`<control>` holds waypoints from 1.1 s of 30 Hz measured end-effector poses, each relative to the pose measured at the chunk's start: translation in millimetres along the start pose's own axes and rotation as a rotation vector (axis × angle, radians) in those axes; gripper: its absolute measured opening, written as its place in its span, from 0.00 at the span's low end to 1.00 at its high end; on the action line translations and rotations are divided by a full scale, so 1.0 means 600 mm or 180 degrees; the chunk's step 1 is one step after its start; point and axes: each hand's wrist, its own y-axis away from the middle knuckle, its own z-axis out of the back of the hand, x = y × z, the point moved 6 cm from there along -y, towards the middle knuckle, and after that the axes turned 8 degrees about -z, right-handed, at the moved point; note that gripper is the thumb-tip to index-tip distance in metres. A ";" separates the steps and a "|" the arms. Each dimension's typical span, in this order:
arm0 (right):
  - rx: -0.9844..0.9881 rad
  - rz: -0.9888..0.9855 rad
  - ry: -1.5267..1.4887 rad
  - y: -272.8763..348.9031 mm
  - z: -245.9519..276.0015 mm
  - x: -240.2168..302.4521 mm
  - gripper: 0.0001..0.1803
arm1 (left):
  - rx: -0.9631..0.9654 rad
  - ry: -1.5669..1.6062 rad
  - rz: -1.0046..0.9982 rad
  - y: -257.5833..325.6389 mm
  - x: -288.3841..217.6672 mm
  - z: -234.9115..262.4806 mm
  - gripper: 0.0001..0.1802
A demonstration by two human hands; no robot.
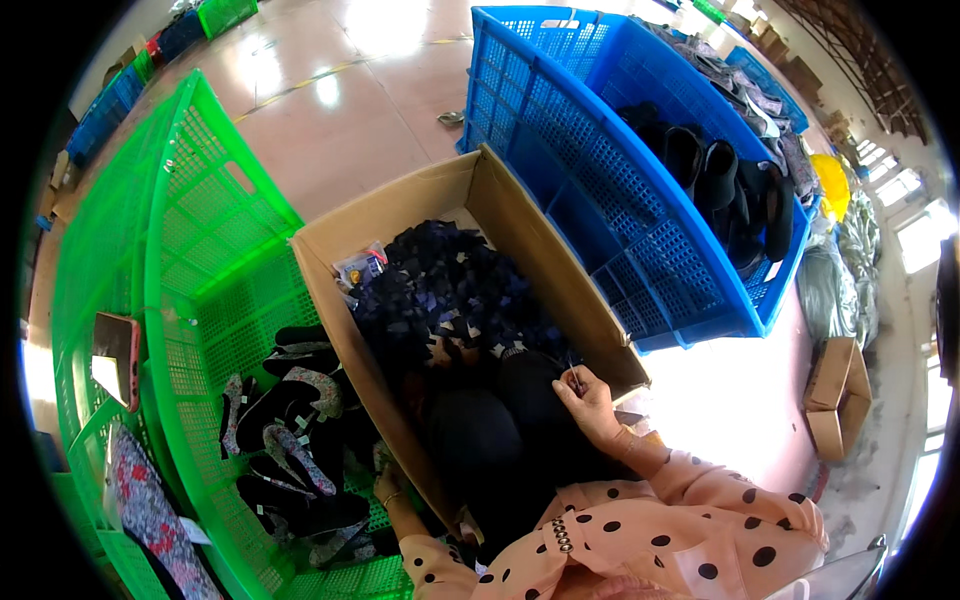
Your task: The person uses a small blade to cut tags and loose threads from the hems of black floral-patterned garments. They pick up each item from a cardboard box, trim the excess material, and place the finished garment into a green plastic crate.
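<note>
Right hand (pixel 595 408), right of frame centre: grip closed on small metal tool (pixel 574 379). Left hand (pixel 387 486), lower frame: grip indeterminable, beside floral-trimmed shoes (pixel 298 462) in green crate (pixel 218 225), lower left.

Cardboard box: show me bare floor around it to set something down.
Free: floor beyond the cardboard box, between green crate and blue crate; also right of the box, between blue crate and small open carton. Crowded: the box, heaped with dark scraps, and the green crate's near half, where black-and-floral footwear lies by the left hand.
</note>
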 end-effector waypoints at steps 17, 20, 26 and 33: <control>0.2087 0.0901 -0.0343 0.126 0.074 0.131 0.21 | 0.1120 -0.0449 -0.4130 0.803 -0.315 -0.100 0.09; 0.2190 0.0547 -0.0158 0.119 0.101 0.071 0.17 | 0.1834 -0.0949 -0.4262 0.832 -0.284 -0.120 0.07; 0.2629 0.0012 -0.0588 0.123 0.135 -0.022 0.17 | 0.3489 -0.1228 -0.3760 0.874 -0.306 -0.095 0.13; 0.2576 0.0164 -0.0321 0.136 0.149 -0.059 0.19 | 0.2321 -0.1338 -0.4914 0.840 -0.315 -0.175 0.17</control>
